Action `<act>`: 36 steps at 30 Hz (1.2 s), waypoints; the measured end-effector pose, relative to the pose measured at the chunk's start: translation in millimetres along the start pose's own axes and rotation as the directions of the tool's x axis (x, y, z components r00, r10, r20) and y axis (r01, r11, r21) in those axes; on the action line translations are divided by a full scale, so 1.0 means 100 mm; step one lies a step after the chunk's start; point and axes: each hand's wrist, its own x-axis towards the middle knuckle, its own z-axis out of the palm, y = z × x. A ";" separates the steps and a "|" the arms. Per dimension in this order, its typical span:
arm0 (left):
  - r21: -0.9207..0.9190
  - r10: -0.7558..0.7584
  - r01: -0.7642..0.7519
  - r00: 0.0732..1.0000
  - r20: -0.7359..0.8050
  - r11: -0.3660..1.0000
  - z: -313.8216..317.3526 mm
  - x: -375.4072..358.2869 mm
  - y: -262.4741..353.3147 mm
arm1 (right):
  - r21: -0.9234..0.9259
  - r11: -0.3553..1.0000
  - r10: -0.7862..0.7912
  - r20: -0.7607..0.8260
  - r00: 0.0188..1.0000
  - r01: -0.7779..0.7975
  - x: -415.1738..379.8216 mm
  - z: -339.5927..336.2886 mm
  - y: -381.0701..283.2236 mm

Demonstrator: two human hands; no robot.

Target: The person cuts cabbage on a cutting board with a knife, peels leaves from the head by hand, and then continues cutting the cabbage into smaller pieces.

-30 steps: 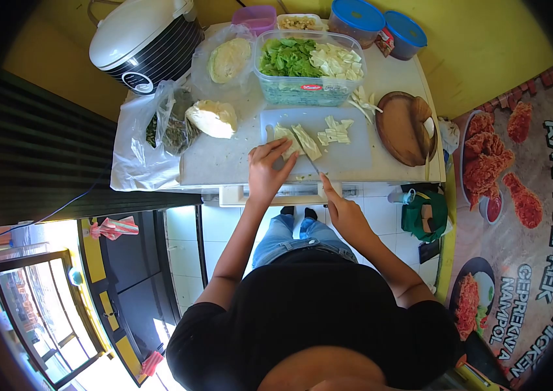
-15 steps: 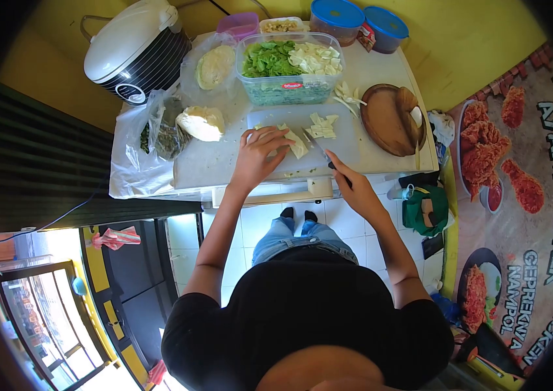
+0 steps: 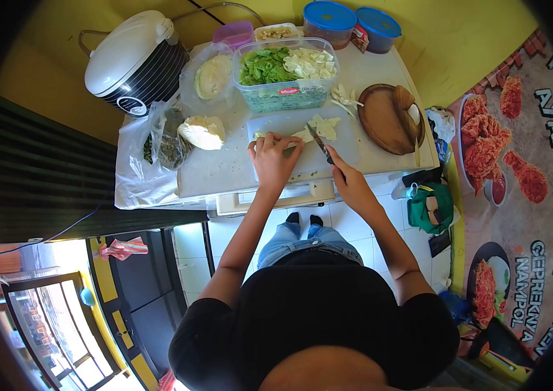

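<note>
My right hand (image 3: 352, 185) is wrapped round the dark handle of a knife (image 3: 317, 139), its blade angled up and to the left over the white cutting board (image 3: 349, 151). Under the curled fingers of my left hand (image 3: 274, 159) lies a pale piece of cabbage (image 3: 303, 135), gripped against the board and partly hidden. The blade is at the right end of this piece. Cut cabbage strips (image 3: 326, 127) lie just beyond the knife. Behind the board stands a clear plastic tub (image 3: 284, 98) with chopped green leaves and sliced cabbage.
Left of the board are a cut cabbage half (image 3: 202, 133), a bagged cabbage (image 3: 213, 77) and a plastic bag of dark greens (image 3: 171, 144). A rice cooker (image 3: 134, 62) stands at the back left. On the right lies a round wooden mortar (image 3: 377, 124) with a pestle. Blue-lidded containers (image 3: 334, 16) sit behind.
My left hand has shifted right along the cabbage, nearer the knife. The knife has moved slightly, its blade now at the end of the piece. The whole view has tilted a little.
</note>
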 end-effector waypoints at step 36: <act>-0.103 0.107 -0.106 0.994 -0.003 0.989 -0.17 -0.17 -0.28 | -0.155 0.985 0.076 0.044 0.996 -0.069 -0.19 0.17 -0.12</act>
